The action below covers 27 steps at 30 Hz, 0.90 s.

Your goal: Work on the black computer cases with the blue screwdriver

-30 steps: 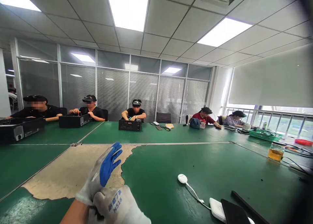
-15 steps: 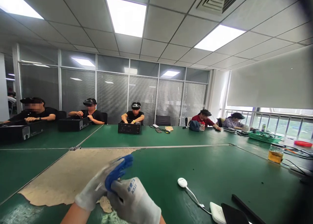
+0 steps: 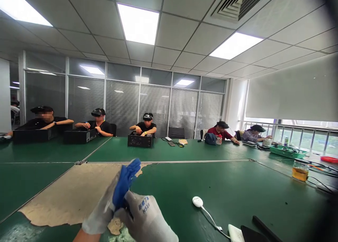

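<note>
Both hands wear grey work gloves with printed lettering visible on the back of the right one. My left hand (image 3: 124, 187) is raised over the table, its fingers stretched out and the blue-coated palm turned to the right. My right hand (image 3: 148, 214) is closed against the lower palm of that left glove (image 3: 120, 194), its fingers curled and partly hidden, seemingly gripping the glove material. Under both hands lies the green tabletop (image 3: 179, 178) with a large bare tan patch (image 3: 71, 192) where the covering is gone.
A white round puck on a cable (image 3: 197, 201), a white box (image 3: 235, 232) and a dark flat object (image 3: 255, 234) lie at the right front. A jar of amber liquid (image 3: 300, 170) and a green basket (image 3: 286, 151) stand farther right. Several people sit across, some behind black cases (image 3: 139, 140).
My left hand's fingers have straightened and lifted, showing more of the blue palm. The right hand stays at the left glove's lower palm. The view has tilted slightly up.
</note>
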Each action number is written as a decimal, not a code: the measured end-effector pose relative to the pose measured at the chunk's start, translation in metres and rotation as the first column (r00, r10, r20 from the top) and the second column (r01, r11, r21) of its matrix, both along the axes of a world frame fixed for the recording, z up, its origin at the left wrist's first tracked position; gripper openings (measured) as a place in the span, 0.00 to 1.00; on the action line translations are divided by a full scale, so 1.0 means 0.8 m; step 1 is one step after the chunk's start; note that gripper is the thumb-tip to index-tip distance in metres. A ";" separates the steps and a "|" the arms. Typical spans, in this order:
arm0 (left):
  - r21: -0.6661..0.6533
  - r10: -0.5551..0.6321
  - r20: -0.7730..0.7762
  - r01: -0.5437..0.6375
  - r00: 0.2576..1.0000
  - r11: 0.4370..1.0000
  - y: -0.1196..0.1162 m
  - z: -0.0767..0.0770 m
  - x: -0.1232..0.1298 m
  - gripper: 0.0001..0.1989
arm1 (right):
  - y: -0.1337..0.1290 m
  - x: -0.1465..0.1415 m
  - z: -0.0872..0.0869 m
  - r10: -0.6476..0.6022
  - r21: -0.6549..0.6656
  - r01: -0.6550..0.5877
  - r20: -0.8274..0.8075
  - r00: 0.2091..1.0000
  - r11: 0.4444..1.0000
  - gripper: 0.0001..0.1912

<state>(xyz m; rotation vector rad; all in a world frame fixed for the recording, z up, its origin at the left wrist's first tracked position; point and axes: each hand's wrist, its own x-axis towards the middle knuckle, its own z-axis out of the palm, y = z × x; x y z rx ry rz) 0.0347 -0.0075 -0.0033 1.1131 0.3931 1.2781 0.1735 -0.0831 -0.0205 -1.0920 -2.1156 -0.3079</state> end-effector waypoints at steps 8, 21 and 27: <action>-0.267 0.289 0.032 -0.270 0.957 0.925 0.051 0.019 0.009 0.28 | 0.004 -0.034 -0.025 -0.107 0.059 0.100 0.142 0.984 0.993 0.10; 0.158 0.552 0.080 -0.558 0.830 0.815 -0.002 0.013 -0.033 0.30 | -0.017 -0.075 -0.035 -0.053 0.008 0.052 0.171 0.984 0.999 0.09; 0.154 0.550 -0.016 -0.542 0.835 0.826 -0.011 0.008 -0.030 0.29 | 0.002 -0.102 -0.040 -0.186 0.092 0.176 0.119 0.975 0.980 0.21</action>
